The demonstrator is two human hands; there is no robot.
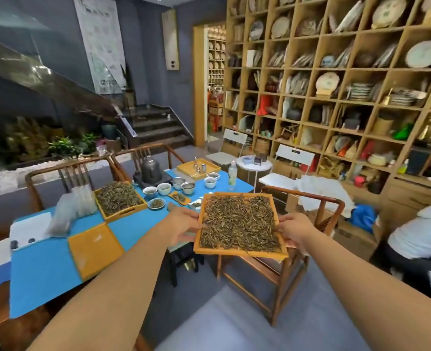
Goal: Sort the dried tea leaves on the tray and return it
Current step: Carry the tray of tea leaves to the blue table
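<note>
- The left hand (184, 225) grips the left edge of a wooden tray (239, 252), the right hand (294, 230) its right edge.
- Dried tea leaves (239, 221) cover the tray, held in the air above a wooden chair (308, 196), just off the table's (44, 269) right edge.

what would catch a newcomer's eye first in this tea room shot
First, the wooden tray of dried tea leaves, gripped by the left hand and right hand above a chair. Then the bright blue table at left, and the wall shelf behind.
</note>
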